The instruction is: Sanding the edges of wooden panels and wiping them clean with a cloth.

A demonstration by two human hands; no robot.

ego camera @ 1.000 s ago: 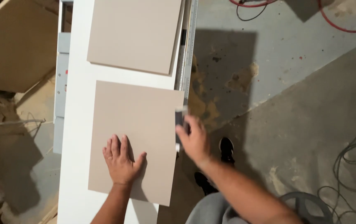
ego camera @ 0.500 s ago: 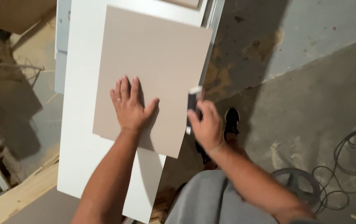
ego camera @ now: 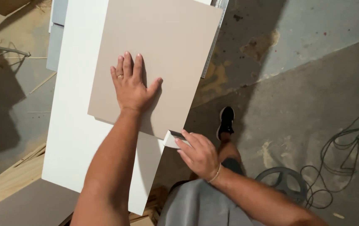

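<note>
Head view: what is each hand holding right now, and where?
The right hand grips a small white-and-dark sanding block by its near end, at the beige square panel's corner. The left hand holds nothing, pressing flat on the panel.

The scene is evenly and fairly dimly lit with a warm cast, and nothing glares. Light falls from above and somewhat left: the left hand throws a soft shadow to its right across the beige panel, and the forearm darkens the white counter below it. A broad, soft-edged shadow covers the concrete floor beside the counter. Focus is slightly soft overall, with compression smearing fine texture; the cables at right look blurred.
</note>
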